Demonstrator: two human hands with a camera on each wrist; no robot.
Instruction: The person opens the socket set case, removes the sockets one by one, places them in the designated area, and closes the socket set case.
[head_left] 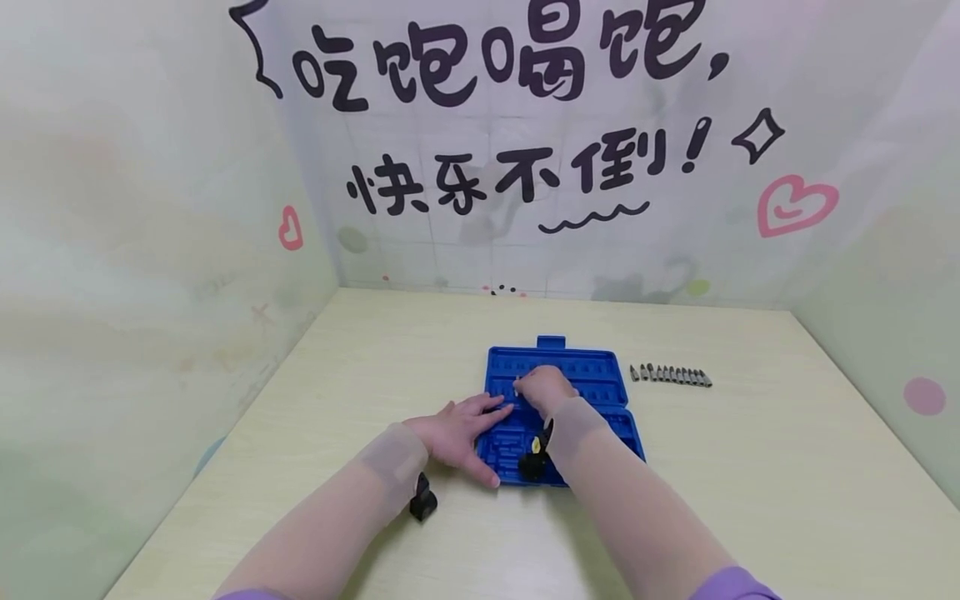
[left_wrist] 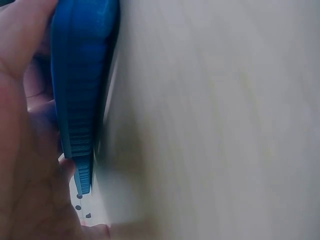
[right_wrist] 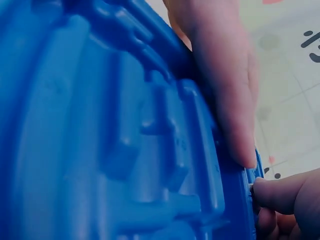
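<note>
An open blue plastic case (head_left: 600, 372) with moulded slots lies on the table, its far half and near half both showing. My left hand (head_left: 454, 435) rests at its left edge with the fingers spread over the rim and the thumb by the near corner. In the left wrist view the ribbed side of the case (left_wrist: 80, 100) runs along that hand. Over the left part of the far half, my right hand (head_left: 547, 388) pinches a small metal bit (right_wrist: 251, 187) between thumb and fingers. Most of the bit is hidden by the fingertips.
To the right of the case, several screwdriver bits (head_left: 675, 377) stand or lie in a short row on the pale wooden table (head_left: 360, 358). Printed wall sheets (head_left: 465, 250) enclose the back and both sides. Black wrist cameras (head_left: 423, 500) sit below the wrists.
</note>
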